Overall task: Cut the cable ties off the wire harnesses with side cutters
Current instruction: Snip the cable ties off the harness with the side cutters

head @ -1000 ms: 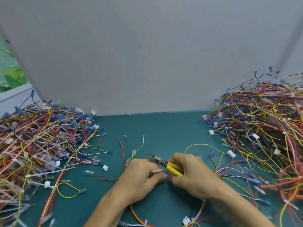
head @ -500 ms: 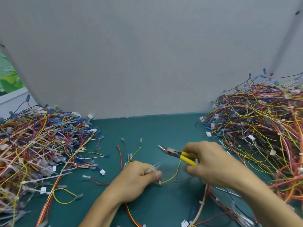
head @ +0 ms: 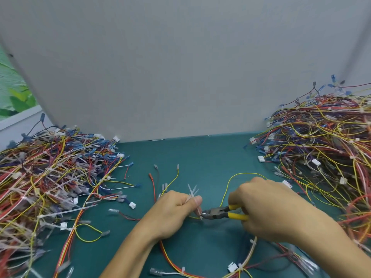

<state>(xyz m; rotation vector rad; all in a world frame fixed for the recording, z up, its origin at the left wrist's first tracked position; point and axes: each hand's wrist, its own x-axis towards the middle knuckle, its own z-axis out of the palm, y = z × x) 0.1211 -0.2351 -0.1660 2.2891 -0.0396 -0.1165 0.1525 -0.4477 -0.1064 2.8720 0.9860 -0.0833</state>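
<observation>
My right hand (head: 269,209) grips the yellow-handled side cutters (head: 222,214), whose dark jaws point left and meet a white cable tie (head: 198,210) on a yellow wire (head: 228,183). My left hand (head: 172,211) pinches that wire just left of the jaws and also holds several loose white cable ties (head: 191,192) that stick up from its fingers. The wire harness (head: 241,265) being worked on curves over the green mat below both hands, with white connectors on it.
A big heap of wire harnesses (head: 321,153) fills the right side, and a second heap mixed with cut ties (head: 46,177) fills the left. A grey panel (head: 180,67) closes the back of the green mat (head: 200,155). Loose wires (head: 166,181) lie near my left hand.
The cutters swung away to the right and up, then came back down left to the tie at my left hand's fingertips. My left hand stayed nearly in place holding the loose ties.
</observation>
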